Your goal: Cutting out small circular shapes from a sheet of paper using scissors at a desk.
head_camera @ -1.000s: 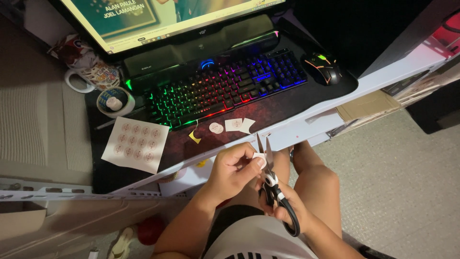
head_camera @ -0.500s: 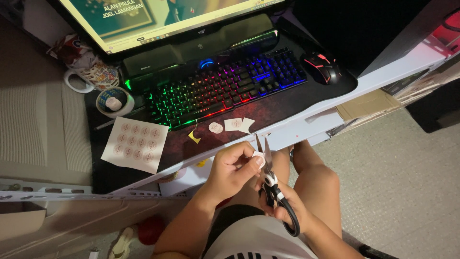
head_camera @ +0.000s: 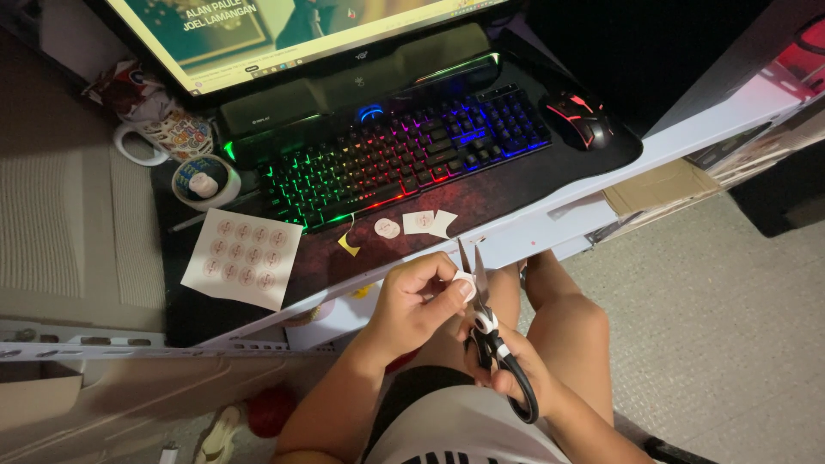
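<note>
My left hand (head_camera: pixel 418 301) pinches a small piece of white paper (head_camera: pixel 465 282) below the desk's front edge, over my lap. My right hand (head_camera: pixel 516 371) grips black-handled scissors (head_camera: pixel 481 314), blades slightly apart and pointing up, against that paper piece. On the dark desk mat (head_camera: pixel 516 185) lie a sheet of round stickers (head_camera: pixel 243 258), a cut round sticker (head_camera: pixel 388 228), two paper offcuts (head_camera: pixel 430 222) and a yellow scrap (head_camera: pixel 349 247).
A rainbow-lit keyboard (head_camera: pixel 404 155) sits under a monitor (head_camera: pixel 284 30), with a red-lit mouse (head_camera: pixel 579 120) at the right. Two mugs (head_camera: pixel 176 146) stand at the left. My bare knees are under the white desk edge (head_camera: pixel 550 232); carpet lies to the right.
Both hands have stayed in place over my lap; the scissors and paper piece shifted only slightly.
</note>
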